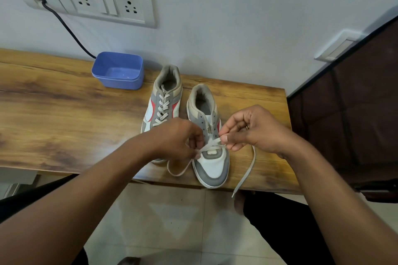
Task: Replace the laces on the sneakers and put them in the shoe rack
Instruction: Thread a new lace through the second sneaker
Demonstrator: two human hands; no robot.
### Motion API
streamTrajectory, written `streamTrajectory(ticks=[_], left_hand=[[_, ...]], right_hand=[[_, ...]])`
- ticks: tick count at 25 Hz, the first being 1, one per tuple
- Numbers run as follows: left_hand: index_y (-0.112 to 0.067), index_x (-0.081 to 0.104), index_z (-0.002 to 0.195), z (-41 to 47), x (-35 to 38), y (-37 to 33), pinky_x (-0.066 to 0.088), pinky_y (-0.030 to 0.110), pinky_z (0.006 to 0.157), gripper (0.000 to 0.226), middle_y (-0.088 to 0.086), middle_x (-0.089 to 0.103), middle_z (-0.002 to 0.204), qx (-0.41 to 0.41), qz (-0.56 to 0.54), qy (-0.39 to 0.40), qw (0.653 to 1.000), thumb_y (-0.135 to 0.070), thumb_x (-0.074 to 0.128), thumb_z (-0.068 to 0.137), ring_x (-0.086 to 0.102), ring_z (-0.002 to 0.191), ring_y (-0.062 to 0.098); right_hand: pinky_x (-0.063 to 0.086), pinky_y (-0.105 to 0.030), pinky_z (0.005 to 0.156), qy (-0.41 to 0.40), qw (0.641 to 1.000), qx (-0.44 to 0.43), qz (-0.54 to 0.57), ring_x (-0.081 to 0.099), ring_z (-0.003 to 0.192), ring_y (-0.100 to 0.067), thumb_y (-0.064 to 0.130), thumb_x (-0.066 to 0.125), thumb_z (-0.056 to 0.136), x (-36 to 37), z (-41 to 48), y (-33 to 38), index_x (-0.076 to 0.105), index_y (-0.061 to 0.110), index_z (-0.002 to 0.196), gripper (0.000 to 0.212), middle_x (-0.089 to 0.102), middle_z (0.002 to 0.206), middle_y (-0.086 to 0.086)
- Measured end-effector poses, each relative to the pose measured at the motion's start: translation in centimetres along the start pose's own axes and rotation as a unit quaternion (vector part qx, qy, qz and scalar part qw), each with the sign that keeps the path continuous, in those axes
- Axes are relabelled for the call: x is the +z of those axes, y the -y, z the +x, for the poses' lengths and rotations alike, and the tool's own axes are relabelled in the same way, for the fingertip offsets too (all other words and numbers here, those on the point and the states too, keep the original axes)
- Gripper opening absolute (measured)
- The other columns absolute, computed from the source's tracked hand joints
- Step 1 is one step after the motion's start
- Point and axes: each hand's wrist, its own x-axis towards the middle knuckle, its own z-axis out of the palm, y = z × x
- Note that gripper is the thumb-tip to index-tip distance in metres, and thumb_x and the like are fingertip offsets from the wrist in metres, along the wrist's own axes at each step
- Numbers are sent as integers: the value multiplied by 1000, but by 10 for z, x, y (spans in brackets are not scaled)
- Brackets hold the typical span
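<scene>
Left hand [179,137] and right hand [252,130] pinch the lace [210,145] mid-frame; uneven pulling could unthread one short end

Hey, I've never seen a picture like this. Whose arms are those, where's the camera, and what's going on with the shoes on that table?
There is no machine here. The two arms belong to a person, and the single camera sits on their head, looking forward and down, so you see roughly what they see. Their left hand and right hand each pinch a white lace with the fingers, above the toe end of a sneaker whose upper eyelets are bare. One end of the lace trails over the table edge. Beside it stands a second sneaker, laced up. Both rest on a wooden table against a wall, with a blue tub behind them. Wall sockets are above.
</scene>
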Motion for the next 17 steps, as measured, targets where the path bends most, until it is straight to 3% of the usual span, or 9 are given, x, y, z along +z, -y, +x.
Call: streamTrajectory(ticks=[5, 8, 11, 12, 17], left_hand=[[-26, 79, 96, -3, 8, -3, 53, 22, 72, 10, -13, 73, 88, 19, 40, 94, 995, -28, 78, 87, 65, 80, 4], [-27, 78, 97, -4, -3, -6, 57, 29, 78, 10, -11, 74, 88, 26, -3, 28, 999, -32, 77, 89, 67, 81, 5], [-14, 77, 93, -5, -15, -13, 59, 33, 74, 9, 3, 76, 82, 13, -221, -25, 975, -22, 80, 88, 72, 78, 19], [-10, 76, 92, -6, -17, -13, 60, 37, 74, 9, 8, 76, 82, 10, -248, -29, 968, -18, 79, 88, 73, 78, 26], [-8, 75, 90, -13, -26, 1, 60, 35, 72, 5, 12, 76, 83, -18, -200, 53, 978, -13, 76, 90, 72, 77, 24]], right_hand=[[61, -32, 68, 9, 996, -2, -85, 72, 69, -13, 12, 88, 83, 5, 0, -1, 84, 17, 87, 8, 79, 83, 5], [64, -38, 72, 1, 997, -15, -70, 77, 76, -23, 14, 88, 84, 14, 3, -1, 84, 18, 88, 7, 80, 87, 2], [64, -36, 71, -35, 999, -39, -10, 76, 77, -21, 10, 88, 83, 23, 8, 2, 82, 11, 90, 9, 80, 87, -5], [63, -34, 70, -46, 998, -39, 13, 75, 75, -21, 8, 88, 82, 23, 9, 3, 81, 8, 91, 11, 79, 86, -7], [64, -32, 69, -40, 998, -23, 49, 73, 70, -21, 1, 85, 83, 17, 10, 1, 78, 0, 94, 13, 77, 80, -13]])
